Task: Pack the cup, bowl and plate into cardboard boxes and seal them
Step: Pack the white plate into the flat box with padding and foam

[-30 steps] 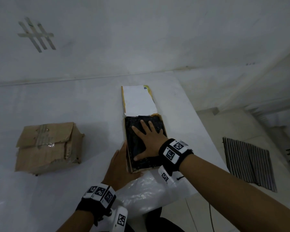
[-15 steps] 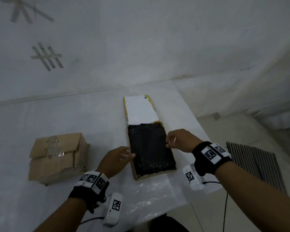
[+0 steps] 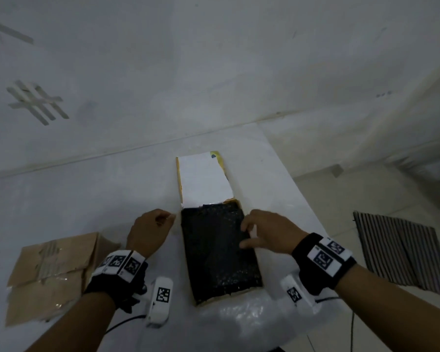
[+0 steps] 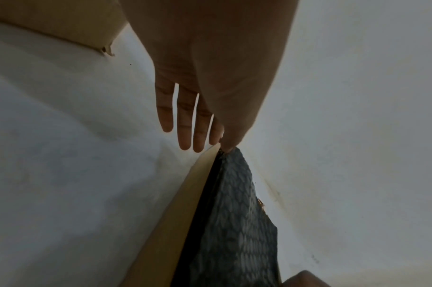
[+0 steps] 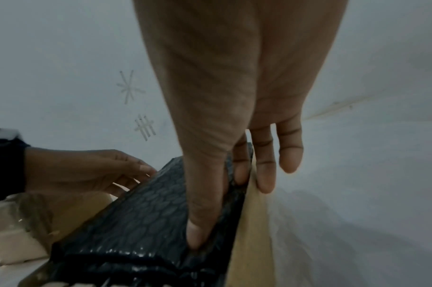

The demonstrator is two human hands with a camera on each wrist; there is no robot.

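A flat cardboard box (image 3: 224,298) lies open on the white table, its white-lined lid (image 3: 203,179) folded away from me. A bundle in black bubble wrap (image 3: 219,252) fills it; what is wrapped is hidden. My left hand (image 3: 167,217) is at the far left corner, where thumb and forefinger pinch the left wall (image 4: 185,203) beside the bundle (image 4: 239,213). My right hand (image 3: 245,235) is at the right edge. Its thumb presses on the black wrap (image 5: 148,213), its forefinger is tucked inside the right wall (image 5: 252,223), and the other fingers lie outside.
A closed, taped brown box (image 3: 48,270) sits to the left on the table. Clear plastic wrap (image 3: 239,318) lies at the near table edge. The table ends just right of the flat box. A striped mat (image 3: 401,255) lies on the floor beyond.
My right hand has lifted off the top of the black bundle and gone to its right edge. My left hand has slid along the left wall to the far corner.
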